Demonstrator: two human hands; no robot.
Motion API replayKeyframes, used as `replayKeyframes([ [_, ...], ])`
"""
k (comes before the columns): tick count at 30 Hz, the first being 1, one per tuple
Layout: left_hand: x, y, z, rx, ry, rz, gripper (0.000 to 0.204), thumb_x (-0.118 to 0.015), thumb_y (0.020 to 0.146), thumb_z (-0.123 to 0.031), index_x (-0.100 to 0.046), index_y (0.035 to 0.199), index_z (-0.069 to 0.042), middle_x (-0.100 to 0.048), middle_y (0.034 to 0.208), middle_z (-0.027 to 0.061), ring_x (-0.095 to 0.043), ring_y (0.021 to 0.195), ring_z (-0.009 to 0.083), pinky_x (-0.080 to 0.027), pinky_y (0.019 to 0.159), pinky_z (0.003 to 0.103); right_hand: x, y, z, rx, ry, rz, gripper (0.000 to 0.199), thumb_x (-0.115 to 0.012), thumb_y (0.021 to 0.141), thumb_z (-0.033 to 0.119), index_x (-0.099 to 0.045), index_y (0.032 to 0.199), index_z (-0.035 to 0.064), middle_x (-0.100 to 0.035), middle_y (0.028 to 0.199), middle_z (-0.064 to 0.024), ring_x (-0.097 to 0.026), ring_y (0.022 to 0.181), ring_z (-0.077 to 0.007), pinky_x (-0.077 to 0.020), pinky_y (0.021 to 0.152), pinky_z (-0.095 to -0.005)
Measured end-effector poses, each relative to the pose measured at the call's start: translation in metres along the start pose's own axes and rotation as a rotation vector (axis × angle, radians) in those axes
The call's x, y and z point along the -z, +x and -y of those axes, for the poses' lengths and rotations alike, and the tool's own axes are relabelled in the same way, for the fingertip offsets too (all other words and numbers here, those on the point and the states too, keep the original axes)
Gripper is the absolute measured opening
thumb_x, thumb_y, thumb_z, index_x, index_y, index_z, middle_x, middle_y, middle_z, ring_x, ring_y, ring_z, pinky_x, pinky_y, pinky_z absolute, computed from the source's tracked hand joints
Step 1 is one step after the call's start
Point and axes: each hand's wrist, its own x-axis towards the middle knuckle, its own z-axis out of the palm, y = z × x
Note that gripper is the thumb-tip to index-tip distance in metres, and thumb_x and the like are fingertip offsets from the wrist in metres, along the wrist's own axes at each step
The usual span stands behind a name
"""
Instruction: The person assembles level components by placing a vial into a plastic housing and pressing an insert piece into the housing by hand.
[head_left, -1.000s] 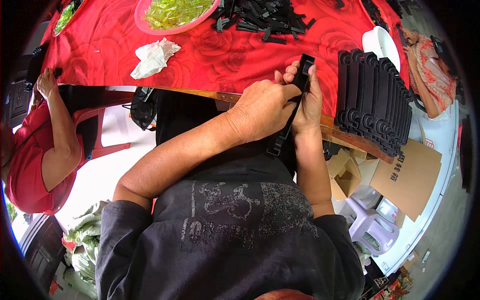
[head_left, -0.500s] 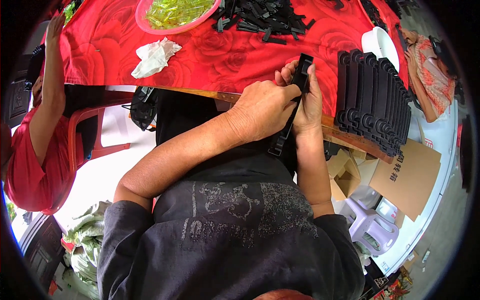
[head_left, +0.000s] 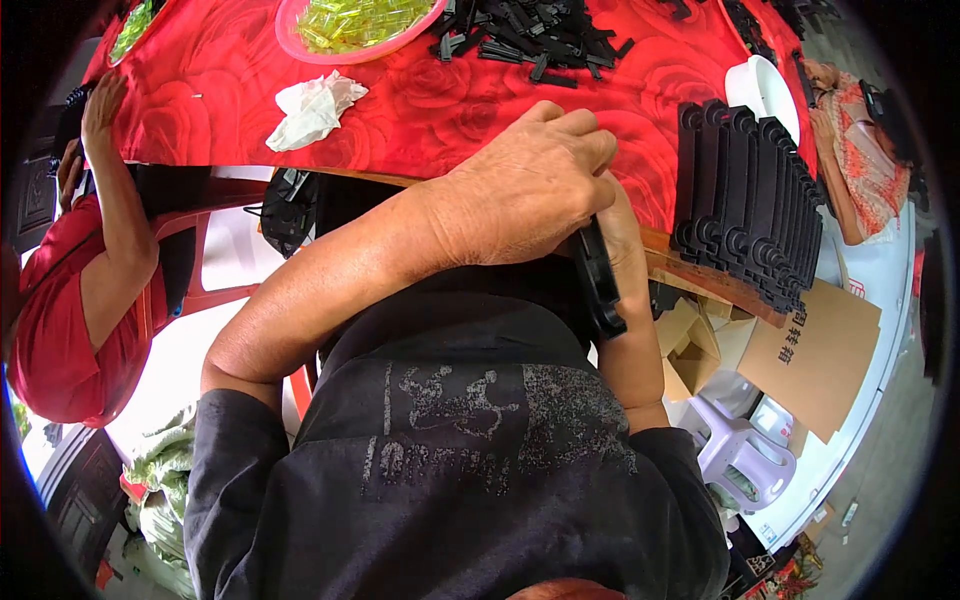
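Strip [head_left: 598,285], blk, is at the hands, just off the near edge of the counter [head_left: 690,268]; lower end slants down along the inner side of the R forearm, upper end hidden under the L hand [head_left: 545,185]. I see the L hand from the back: fingers curled well in, knuckles up, but its grip is out of sight, so can't tell if it has hold. R hand [head_left: 622,228] is mostly covered by the L, so I can't tell how far it's closed or what it grips.

On the red cloth [head_left: 420,110] I've got a stack [head_left: 745,200] of long blk pcs at R, white bowl [head_left: 740,88] just behind; farther back, pile [head_left: 540,35] of small blk pcs next to pink bowl [head_left: 290,45] w/ yellow-green clear pcs [head_left: 360,20]. Crumpled tissue [head_left: 315,108] lies nearer. Co-worker [head_left: 70,300] in red, far L.
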Motion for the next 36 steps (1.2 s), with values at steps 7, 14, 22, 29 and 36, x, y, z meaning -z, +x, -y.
replayKeyframes([
  [7,-0.009,0.004,0.005,-0.029,-0.057,0.052,0.026,-0.077,0.066,-0.014,-0.064,0.087,-0.006,-0.058,0.092,0.0067,-0.056,0.095,0.0272,-0.044,0.082,0.04,0.053,0.014,-0.028,0.339,-0.366,0.26,0.037,-0.045,0.102,0.03,-0.055,0.119,-0.0008,-0.063,0.11,-0.0099,-0.064,0.098,-0.0186,-0.053,0.086,-0.0336],
  [14,0.005,-0.007,0.015,0.006,-0.046,0.064,0.024,-0.076,0.069,-0.017,-0.064,0.087,-0.008,-0.057,0.084,0.0068,-0.059,0.084,0.0274,-0.045,0.076,0.04,0.035,0.029,-0.017,0.19,-0.141,0.612,0.053,-0.041,0.1,0.048,-0.055,0.12,0.0012,-0.068,0.105,-0.016,-0.069,0.093,-0.0287,-0.0597,0.077,-0.0452],
  [22,0.009,-0.021,0.01,0.126,-0.135,-0.09,0.019,-0.073,0.07,-0.012,-0.064,0.085,-0.004,-0.057,0.082,0.0103,-0.059,0.079,0.0321,-0.046,0.067,0.042,0.047,0.04,-0.006,0.045,-0.081,0.803,0.086,-0.035,0.095,0.065,-0.03,0.144,-0.0047,-0.053,0.13,-0.0269,-0.059,0.116,-0.0346,-0.0513,0.094,-0.049],
  [29,0.001,-0.029,0.0,0.37,-0.066,-0.231,0.013,-0.071,0.074,-0.008,-0.062,0.081,-0.002,-0.056,0.08,0.0131,-0.059,0.076,0.0344,-0.048,0.065,0.043,0.048,0.023,-0.015,0.336,0.441,0.894,0.091,-0.061,0.079,0.067,-0.043,0.136,-0.0021,-0.04,0.146,-0.0217,-0.033,0.139,-0.0369,-0.0188,0.117,-0.0567],
  [36,-0.028,-0.026,-0.018,0.424,-0.184,-0.308,0.012,-0.071,0.075,-0.005,-0.06,0.077,-0.001,-0.056,0.078,0.0132,-0.06,0.07,0.0346,-0.048,0.06,0.042,0.046,0.022,-0.001,0.724,0.212,0.8,0.064,-0.06,0.086,0.058,-0.06,0.109,-0.0021,-0.066,0.11,-0.0162,-0.061,0.107,-0.0303,-0.0343,0.111,-0.0533],
])
